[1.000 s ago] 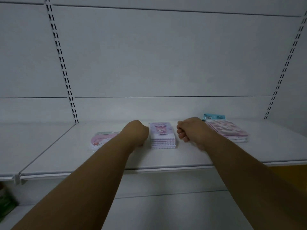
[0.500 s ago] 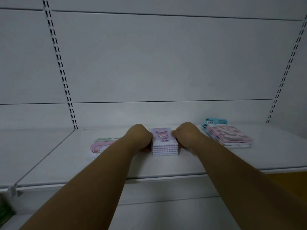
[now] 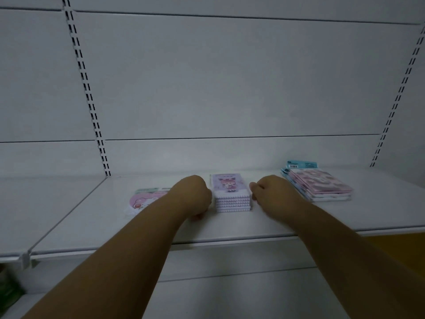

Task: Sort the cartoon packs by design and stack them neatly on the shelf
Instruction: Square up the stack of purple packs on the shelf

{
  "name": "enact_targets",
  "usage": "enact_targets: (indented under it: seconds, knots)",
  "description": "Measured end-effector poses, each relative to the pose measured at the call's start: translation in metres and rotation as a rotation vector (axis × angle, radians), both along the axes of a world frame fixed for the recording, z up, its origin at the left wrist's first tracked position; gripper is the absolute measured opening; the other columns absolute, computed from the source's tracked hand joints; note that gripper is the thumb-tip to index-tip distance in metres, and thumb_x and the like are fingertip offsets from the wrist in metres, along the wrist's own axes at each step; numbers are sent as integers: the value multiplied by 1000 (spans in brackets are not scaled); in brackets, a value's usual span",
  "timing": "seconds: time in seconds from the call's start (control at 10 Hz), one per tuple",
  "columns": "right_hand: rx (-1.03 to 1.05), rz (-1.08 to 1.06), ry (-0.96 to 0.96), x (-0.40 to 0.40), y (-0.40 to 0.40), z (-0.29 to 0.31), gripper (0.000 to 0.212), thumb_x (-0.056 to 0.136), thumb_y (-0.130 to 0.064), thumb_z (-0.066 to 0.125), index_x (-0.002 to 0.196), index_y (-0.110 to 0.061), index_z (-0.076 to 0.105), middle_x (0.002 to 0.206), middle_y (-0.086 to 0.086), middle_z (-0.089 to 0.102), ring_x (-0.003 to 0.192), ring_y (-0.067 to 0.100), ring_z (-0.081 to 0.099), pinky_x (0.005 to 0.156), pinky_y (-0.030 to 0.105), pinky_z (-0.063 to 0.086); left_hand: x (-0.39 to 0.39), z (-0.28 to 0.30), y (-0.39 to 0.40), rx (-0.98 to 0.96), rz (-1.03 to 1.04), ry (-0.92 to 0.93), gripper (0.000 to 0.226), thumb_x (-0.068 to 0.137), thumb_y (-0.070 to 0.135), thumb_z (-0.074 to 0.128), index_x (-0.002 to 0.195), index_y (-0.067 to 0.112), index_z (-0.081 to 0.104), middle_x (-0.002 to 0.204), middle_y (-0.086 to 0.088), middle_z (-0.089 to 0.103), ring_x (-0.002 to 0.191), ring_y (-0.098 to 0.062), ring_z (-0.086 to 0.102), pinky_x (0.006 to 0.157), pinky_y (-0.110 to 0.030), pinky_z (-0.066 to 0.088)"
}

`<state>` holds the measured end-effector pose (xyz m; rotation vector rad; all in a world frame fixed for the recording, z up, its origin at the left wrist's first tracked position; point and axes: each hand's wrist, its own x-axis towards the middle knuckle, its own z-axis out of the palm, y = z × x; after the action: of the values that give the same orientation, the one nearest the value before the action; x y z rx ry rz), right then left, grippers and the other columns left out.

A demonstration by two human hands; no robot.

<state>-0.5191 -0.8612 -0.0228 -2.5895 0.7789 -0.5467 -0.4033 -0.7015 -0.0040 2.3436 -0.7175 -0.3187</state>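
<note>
Head view: purple pack stack sits mid-shelf on the white shelf, several packs high, edges lined up, top pack showing a cartoon figure with pink hair. Left hand is just left of the stack, fingers curled under into a loose fist, knuckles close to or touching the stack's left side; contact unclear, nothing visibly held. Right hand is just right of the stack, fingers curled, fingertips at the stack's right edge; can't tell if it touches. Left of the stack, partly hidden under the left forearm, lies a pink-and-green pack, flat. Right of the stack, beyond the right hand, a pink stack lies slightly fanned, with blue header cards poking out at its back. Behind the stack, white back panel with slotted uprights.
</note>
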Motion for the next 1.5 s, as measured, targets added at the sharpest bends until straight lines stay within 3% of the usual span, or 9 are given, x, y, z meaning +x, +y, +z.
enact_targets:
  seconds: [0.1,0.2,0.3,0.5,0.9,1.0,1.2,1.4,1.5]
  knots:
    - [-65,132,55,-20,2,-7,36,98,-25,39,87,-4,65,87,12,64,82,24,57,73,34,44,-7,-8,13,187,-139,-236,23,90,17,52,95,8,72,90,-8,70,80,-21,66,68,-30,55]
    - [-83,212,75,-28,2,-7,26,92,-28,49,79,-11,63,75,2,59,73,18,55,64,29,42,-14,-11,15,207,-166,-403,19,86,22,57,79,12,71,76,-4,66,66,-14,57,55,-22,42]
    - [-156,252,62,-26,3,-10,18,87,-34,61,77,-20,64,69,-10,55,65,4,50,57,18,35,-15,-20,14,173,-142,-516,18,87,26,58,79,13,68,76,-2,64,70,-16,57,62,-25,43]
    - [-216,257,24,-20,-2,-16,15,86,-34,63,75,-25,59,67,-14,50,64,3,46,55,15,29,-17,-29,10,154,-139,-625,18,90,26,57,73,21,54,68,6,48,67,-14,46,63,-25,36]
    - [-252,258,135,-21,1,1,16,90,-19,47,79,-19,58,79,1,59,74,17,53,62,27,38,-13,-20,9,193,-147,-538,27,85,19,51,58,20,48,60,5,51,56,-7,47,49,-22,34]
    - [-301,261,180,-16,7,2,19,95,-24,44,81,-20,55,76,-3,52,70,14,49,55,20,32,-14,-22,8,181,-177,-528,32,88,24,52,57,24,42,59,9,47,54,-5,44,46,-19,30]
    - [-330,177,222,-16,10,5,20,95,-20,44,90,-14,63,88,5,63,75,17,53,68,27,38,-7,-15,6,248,-170,-462,31,88,21,52,58,21,43,62,4,47,56,-8,43,51,-23,34]
    - [9,69,-21,-2,-12,22,26,95,-16,45,94,-2,68,97,14,70,87,29,64,83,41,53,18,8,-11,8,-37,-60,31,96,23,44,92,0,64,86,-15,72,75,-30,72,68,-38,60]
    - [302,24,-79,18,-19,21,36,97,-28,46,101,0,68,92,19,71,63,19,62,59,29,52,22,8,-26,43,-37,2,38,98,31,44,79,3,59,71,-12,69,62,-28,69,66,-38,61]
